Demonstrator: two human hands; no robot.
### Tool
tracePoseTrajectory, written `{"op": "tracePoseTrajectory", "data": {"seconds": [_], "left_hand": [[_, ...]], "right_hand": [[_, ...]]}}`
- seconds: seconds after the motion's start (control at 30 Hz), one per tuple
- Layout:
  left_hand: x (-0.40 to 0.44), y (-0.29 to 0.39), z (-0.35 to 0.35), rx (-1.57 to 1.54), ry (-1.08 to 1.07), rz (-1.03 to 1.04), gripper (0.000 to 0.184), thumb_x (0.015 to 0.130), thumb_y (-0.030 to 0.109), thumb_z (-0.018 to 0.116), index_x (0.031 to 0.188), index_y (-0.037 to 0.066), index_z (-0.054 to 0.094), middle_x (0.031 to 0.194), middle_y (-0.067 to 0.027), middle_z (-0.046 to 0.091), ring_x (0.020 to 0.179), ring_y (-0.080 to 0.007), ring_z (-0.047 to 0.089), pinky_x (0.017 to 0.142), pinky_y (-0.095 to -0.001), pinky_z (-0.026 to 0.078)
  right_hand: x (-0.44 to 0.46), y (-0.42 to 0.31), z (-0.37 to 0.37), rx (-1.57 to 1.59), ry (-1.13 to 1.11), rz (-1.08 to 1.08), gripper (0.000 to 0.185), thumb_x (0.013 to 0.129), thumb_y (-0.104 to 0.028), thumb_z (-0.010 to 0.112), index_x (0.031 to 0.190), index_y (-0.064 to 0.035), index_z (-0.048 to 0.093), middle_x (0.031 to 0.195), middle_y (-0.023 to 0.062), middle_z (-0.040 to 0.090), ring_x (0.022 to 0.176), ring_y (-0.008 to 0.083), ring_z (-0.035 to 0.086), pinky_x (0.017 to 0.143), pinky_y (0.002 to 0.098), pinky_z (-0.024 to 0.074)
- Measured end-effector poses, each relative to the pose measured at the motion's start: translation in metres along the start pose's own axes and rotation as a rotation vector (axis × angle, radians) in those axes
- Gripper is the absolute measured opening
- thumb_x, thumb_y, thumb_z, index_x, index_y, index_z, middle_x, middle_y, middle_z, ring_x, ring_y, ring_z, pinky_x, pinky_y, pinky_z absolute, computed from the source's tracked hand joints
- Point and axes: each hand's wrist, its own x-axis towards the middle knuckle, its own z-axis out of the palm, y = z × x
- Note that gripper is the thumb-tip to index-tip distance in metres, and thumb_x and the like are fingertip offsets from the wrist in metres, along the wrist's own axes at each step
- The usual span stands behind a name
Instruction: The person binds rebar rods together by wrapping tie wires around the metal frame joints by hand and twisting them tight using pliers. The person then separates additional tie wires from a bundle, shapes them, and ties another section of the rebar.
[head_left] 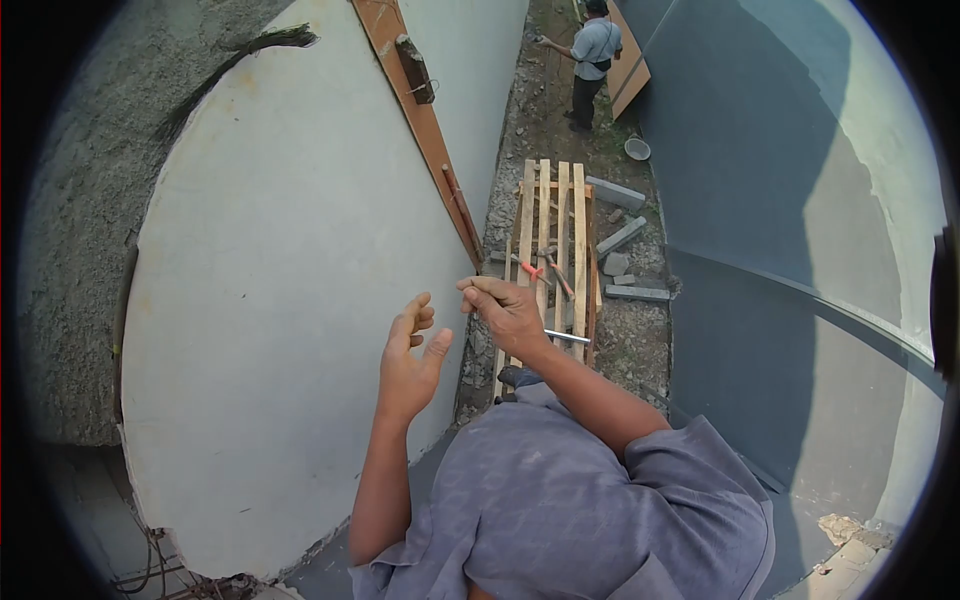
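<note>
My left hand [408, 365] is raised in front of the pale wall [270, 300], its thumb apart from its loosely bent fingers, with nothing seen in it. Just right of it is my right hand [508, 315], closed in a pinch with thumb against forefinger. Whatever it may hold is too small to make out. Beyond and below my hands is a platform of wooden slats [563, 215]. On the slats lie a red-handled tool [531, 270], a hammer [558, 273] and a metal bar [567, 337].
A long board [425, 130] leans along the pale wall. Grey concrete blocks [622, 235] lie right of the platform. Farther along the narrow passage stand another person [595, 65] and a white bucket [637, 149]. A dark grey wall [735, 200] rises on the right.
</note>
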Motion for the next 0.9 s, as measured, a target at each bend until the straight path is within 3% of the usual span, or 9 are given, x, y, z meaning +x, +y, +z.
{"op": "tracePoseTrajectory", "data": {"seconds": [0.1, 0.17, 0.27, 0.37, 0.47, 0.57, 0.67, 0.8, 0.9], "left_hand": [[-0.018, -0.036, 0.042, -0.440, -0.128, -0.208, 0.037, 0.101, 0.018, 0.056, 0.132, -0.004, 0.054, 0.085, -0.0031, 0.057, 0.077, -0.0084, 0.053, 0.073, -0.0251, 0.047], [-0.028, -0.040, 0.036, -0.566, -0.184, -0.409, 0.032, 0.101, 0.017, 0.056, 0.126, -0.003, 0.060, 0.075, -0.0010, 0.056, 0.068, -0.0074, 0.051, 0.064, -0.0248, 0.045], [-0.047, -0.061, 0.022, -0.295, 0.001, -0.267, 0.024, 0.099, 0.017, 0.058, 0.112, 0.000, 0.070, 0.066, 0.0017, 0.055, 0.060, -0.0061, 0.049, 0.056, -0.0242, 0.041], [-0.081, -0.085, 0.004, -0.245, 0.002, -0.282, 0.023, 0.099, 0.018, 0.058, 0.106, 0.000, 0.072, 0.067, 0.0021, 0.055, 0.059, -0.0057, 0.047, 0.055, -0.0236, 0.039], [-0.112, -0.109, -0.003, -0.180, -0.034, -0.359, 0.025, 0.101, 0.018, 0.055, 0.109, -0.001, 0.069, 0.065, 0.0028, 0.051, 0.058, -0.0049, 0.043, 0.053, -0.0222, 0.035], [-0.133, -0.117, -0.004, -0.321, -0.096, -0.565, 0.023, 0.100, 0.019, 0.056, 0.104, 0.002, 0.072, 0.065, 0.0033, 0.054, 0.057, -0.0046, 0.044, 0.052, -0.0222, 0.036], [-0.152, -0.130, 0.001, -0.358, -0.108, -0.616, 0.024, 0.100, 0.019, 0.055, 0.104, 0.002, 0.072, 0.065, 0.0039, 0.054, 0.056, -0.0040, 0.043, 0.051, -0.0218, 0.035], [-0.176, -0.148, -0.005, -0.372, -0.051, -0.689, 0.023, 0.100, 0.018, 0.056, 0.104, 0.002, 0.072, 0.067, 0.0022, 0.057, 0.057, -0.0046, 0.046, 0.052, -0.0219, 0.037], [-0.185, -0.151, -0.013, -0.379, 0.077, -0.708, 0.023, 0.099, 0.017, 0.057, 0.103, 0.000, 0.071, 0.070, -0.0006, 0.062, 0.060, -0.0059, 0.050, 0.054, -0.0223, 0.041]], "right_hand": [[-0.004, -0.022, 0.012, 0.123, -0.046, 0.112, 0.022, 0.099, -0.017, 0.061, 0.110, 0.0009, 0.070, 0.080, 0.0037, 0.067, 0.068, 0.0066, 0.058, 0.058, 0.0218, 0.0479], [-0.001, -0.024, 0.013, 0.283, -0.028, 0.152, 0.024, 0.100, -0.019, 0.060, 0.112, 0.0009, 0.067, 0.079, 0.0042, 0.066, 0.067, 0.0088, 0.061, 0.057, 0.0230, 0.0502], [0.009, -0.022, 0.009, 0.506, 0.058, 0.145, 0.025, 0.100, -0.020, 0.060, 0.111, 0.0017, 0.066, 0.078, 0.0050, 0.065, 0.067, 0.0113, 0.063, 0.056, 0.0249, 0.0524], [0.013, -0.022, -0.011, 0.573, 0.126, 0.137, 0.025, 0.100, -0.020, 0.060, 0.111, 0.0015, 0.065, 0.078, 0.0057, 0.065, 0.067, 0.0139, 0.065, 0.056, 0.0256, 0.0540], [0.015, -0.021, -0.025, 0.553, 0.173, 0.131, 0.024, 0.100, -0.020, 0.060, 0.112, 0.0004, 0.065, 0.078, 0.0062, 0.065, 0.068, 0.0139, 0.065, 0.056, 0.0252, 0.0539], [0.014, -0.022, -0.023, 0.511, 0.161, 0.134, 0.024, 0.099, -0.019, 0.061, 0.112, 0.0006, 0.065, 0.077, 0.0055, 0.065, 0.067, 0.0131, 0.064, 0.055, 0.0250, 0.0531], [0.020, -0.025, -0.026, 0.509, 0.203, 0.092, 0.024, 0.100, -0.019, 0.061, 0.113, 0.0015, 0.065, 0.076, 0.0048, 0.064, 0.067, 0.0121, 0.063, 0.054, 0.0248, 0.0523], [0.029, -0.032, -0.034, 0.370, 0.280, 0.016, 0.024, 0.099, -0.017, 0.061, 0.112, 0.0023, 0.067, 0.074, 0.0033, 0.063, 0.062, 0.0096, 0.059, 0.052, 0.0231, 0.0496], [0.029, -0.031, -0.039, 0.127, 0.189, 0.002, 0.024, 0.100, -0.014, 0.060, 0.114, 0.0037, 0.066, 0.074, 0.0031, 0.061, 0.061, 0.0098, 0.057, 0.051, 0.0229, 0.0450]]}}
